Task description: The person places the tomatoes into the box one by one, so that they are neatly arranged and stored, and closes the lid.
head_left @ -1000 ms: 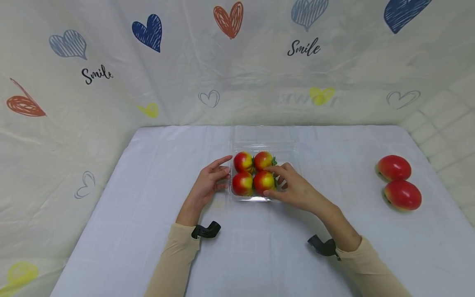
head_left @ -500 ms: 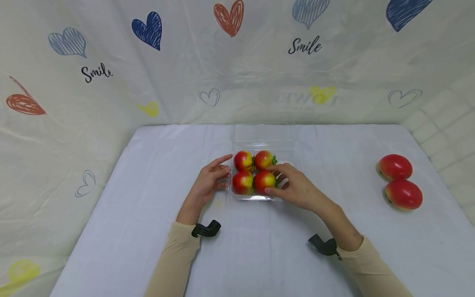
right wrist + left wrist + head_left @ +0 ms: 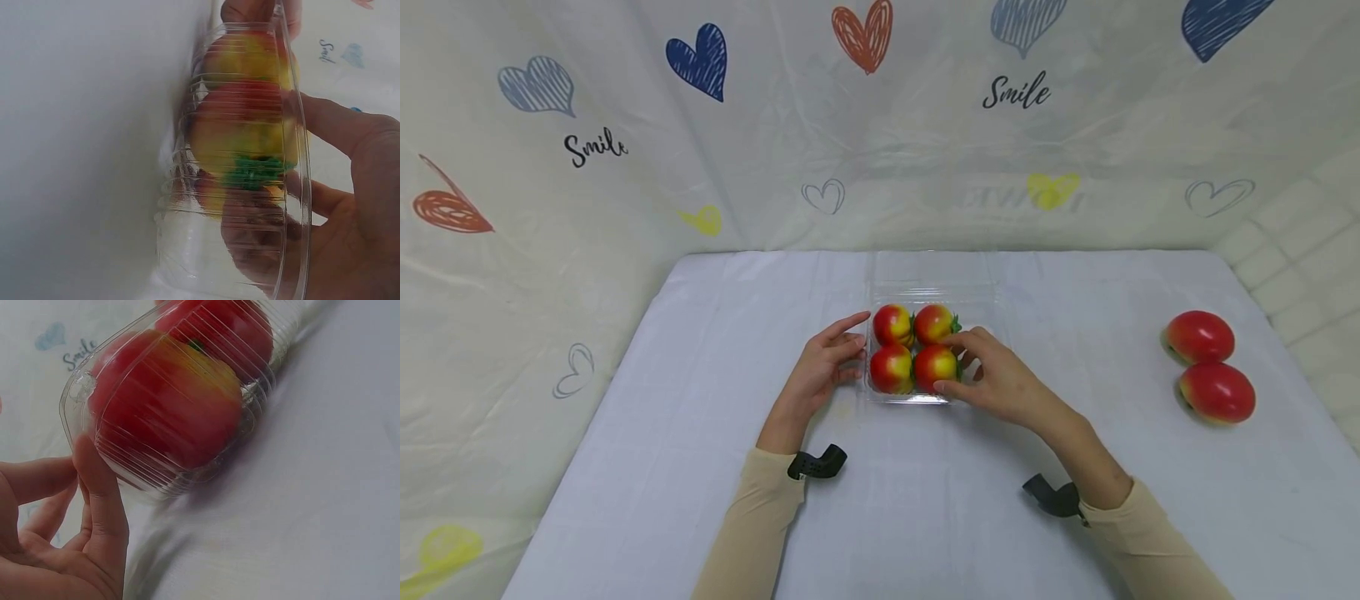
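Several round red-and-yellow fruits, some with green leafy tops, sit in a clear plastic clamshell box whose lid is folded back. My right hand reaches into the box from the right, its thumb and fingers about the front right fruit. The right wrist view shows fingers through the box wall, beside the green leafy top. At the box's left side, my left hand touches the edge with extended, loosely bent fingers. In the left wrist view a fingertip meets the rim.
Two red, mango-like fruits lie close together at the table's right side. A white cloth covers the table. Behind it hangs a pale curtain printed with hearts. A black wrist mount sits on each wrist.
Almost nothing has moved. Both hands keep their places at the box, and the fruits stay put; the view has shifted very slightly.
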Demonstrator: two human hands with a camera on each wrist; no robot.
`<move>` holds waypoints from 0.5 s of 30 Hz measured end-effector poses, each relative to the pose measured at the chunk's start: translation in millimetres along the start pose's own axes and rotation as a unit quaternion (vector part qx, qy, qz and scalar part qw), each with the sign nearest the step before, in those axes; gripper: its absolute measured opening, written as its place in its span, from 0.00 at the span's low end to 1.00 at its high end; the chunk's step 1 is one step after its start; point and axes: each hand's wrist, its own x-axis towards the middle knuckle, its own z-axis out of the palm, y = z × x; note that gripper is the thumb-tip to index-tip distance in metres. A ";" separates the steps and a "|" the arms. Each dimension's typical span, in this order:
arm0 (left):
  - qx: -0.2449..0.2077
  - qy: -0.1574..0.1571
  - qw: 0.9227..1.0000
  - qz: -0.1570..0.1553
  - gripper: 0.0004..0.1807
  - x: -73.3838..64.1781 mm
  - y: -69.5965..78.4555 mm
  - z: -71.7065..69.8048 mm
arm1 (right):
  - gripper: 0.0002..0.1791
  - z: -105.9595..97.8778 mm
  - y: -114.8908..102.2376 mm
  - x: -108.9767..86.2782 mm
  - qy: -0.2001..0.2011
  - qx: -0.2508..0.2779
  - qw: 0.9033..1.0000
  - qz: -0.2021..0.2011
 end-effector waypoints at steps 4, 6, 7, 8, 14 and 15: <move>-0.003 0.000 1.000 0.001 0.22 -0.3 0.0 -0.6 | 0.35 -0.8 -1.4 -0.9 0.003 -0.009 1.000 0.004; -0.004 -0.001 1.000 0.001 0.22 -0.3 0.0 -0.7 | 0.35 -1.8 -1.6 -1.4 0.009 -0.013 1.000 0.004; -0.006 0.000 1.000 0.000 0.22 -0.4 0.1 -0.7 | 0.35 -2.4 -1.6 -1.6 0.013 -0.013 1.000 0.003; -0.007 -0.001 1.000 0.000 0.22 -0.3 0.2 -0.7 | 0.35 -3.1 -1.5 -1.7 0.018 -0.013 1.000 0.001; -0.008 0.002 1.000 -0.004 0.22 -0.4 0.8 -0.4 | 0.32 -5.2 2.7 -1.8 0.042 -0.009 0.999 -0.020; -0.008 0.003 1.000 -0.004 0.22 -0.6 1.1 -0.4 | 0.31 -5.3 3.6 -1.8 0.042 -0.008 0.999 -0.023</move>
